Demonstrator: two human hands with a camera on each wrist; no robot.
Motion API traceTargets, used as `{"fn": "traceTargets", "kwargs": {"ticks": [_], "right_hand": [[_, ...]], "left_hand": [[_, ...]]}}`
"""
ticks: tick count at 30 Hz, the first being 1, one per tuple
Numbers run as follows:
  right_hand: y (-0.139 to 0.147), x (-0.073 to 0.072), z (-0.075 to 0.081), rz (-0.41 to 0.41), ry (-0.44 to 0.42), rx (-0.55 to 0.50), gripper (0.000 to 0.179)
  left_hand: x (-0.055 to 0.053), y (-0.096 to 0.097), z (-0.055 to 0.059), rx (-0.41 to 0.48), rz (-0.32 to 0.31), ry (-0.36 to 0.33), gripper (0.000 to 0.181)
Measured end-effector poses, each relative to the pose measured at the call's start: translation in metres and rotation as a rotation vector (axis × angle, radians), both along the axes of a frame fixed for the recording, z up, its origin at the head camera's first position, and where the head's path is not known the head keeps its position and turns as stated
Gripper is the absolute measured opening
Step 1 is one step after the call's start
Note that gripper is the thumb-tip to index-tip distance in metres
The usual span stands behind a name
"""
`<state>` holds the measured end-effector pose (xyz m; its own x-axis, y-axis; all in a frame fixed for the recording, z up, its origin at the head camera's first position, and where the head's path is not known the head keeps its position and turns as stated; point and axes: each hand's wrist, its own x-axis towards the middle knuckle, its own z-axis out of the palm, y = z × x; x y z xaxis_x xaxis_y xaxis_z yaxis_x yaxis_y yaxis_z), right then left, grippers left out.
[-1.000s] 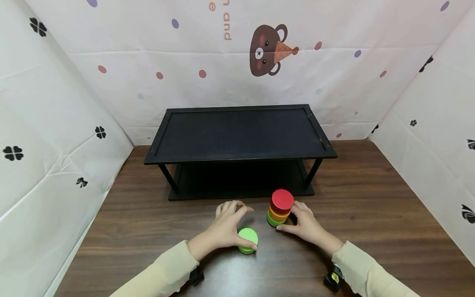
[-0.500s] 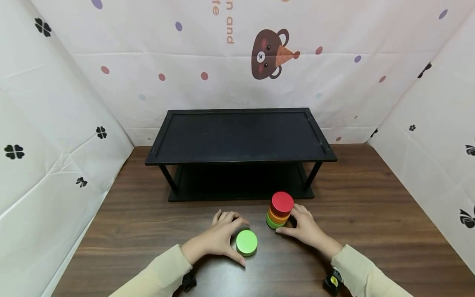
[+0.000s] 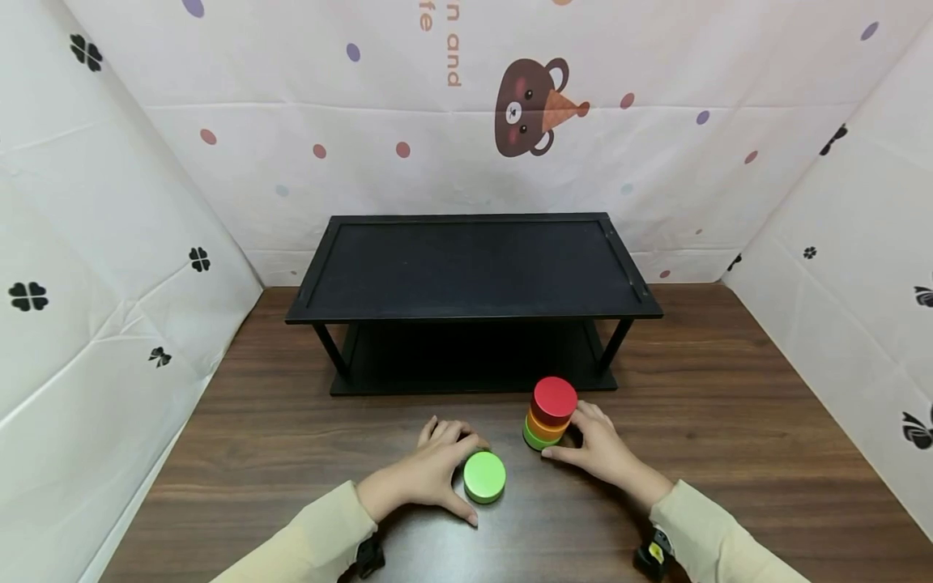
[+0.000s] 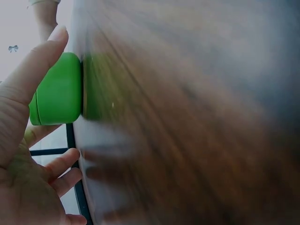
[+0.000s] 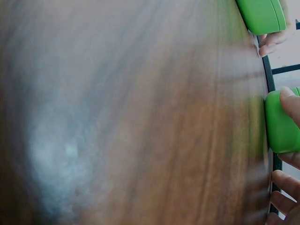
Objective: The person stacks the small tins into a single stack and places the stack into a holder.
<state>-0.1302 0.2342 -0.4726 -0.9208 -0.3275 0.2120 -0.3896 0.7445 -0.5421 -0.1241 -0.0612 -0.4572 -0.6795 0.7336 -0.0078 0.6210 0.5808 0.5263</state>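
Note:
A round green piece (image 3: 484, 476) with a flat top stands alone on the wooden table. My left hand (image 3: 430, 471) curves loosely around its left side, thumb in front and fingers behind, and the head view shows a gap to the piece. In the left wrist view the thumb (image 4: 35, 70) overlaps the green side, where a seam runs near the top. To the right stands an upright stack of round pieces (image 3: 551, 411), red over orange over green. My right hand (image 3: 605, 449) holds it low on the right; its thumb (image 5: 289, 105) lies against the green bottom piece.
Behind both hands stands a black two-level shelf (image 3: 466, 271), its lower board (image 3: 466, 376) close behind the stack. Patterned white cloth (image 3: 291, 81) walls in the back and both sides. The wooden table (image 3: 729, 405) is brown and glossy.
My left hand has drawn back to the left and its thumb has come off the lone green piece, which stays standing. The right hand and the stack keep their place.

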Motion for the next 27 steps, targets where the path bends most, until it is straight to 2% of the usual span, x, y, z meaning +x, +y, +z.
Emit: {"fn": "traceTargets", "kwargs": {"ticks": [8,27], "right_hand": [[0.0002,0.0011,-0.0003,-0.012,-0.001,0.001,0.046],[-0.0007,0.0018,0.0009,-0.005,0.003,0.004,0.047]], "left_hand": [[0.0012,0.0040,0.0019,0.015,-0.002,0.027,0.066],[0.0050,0.0073,0.0045,0.020,0.023,0.060,0.061]]}}
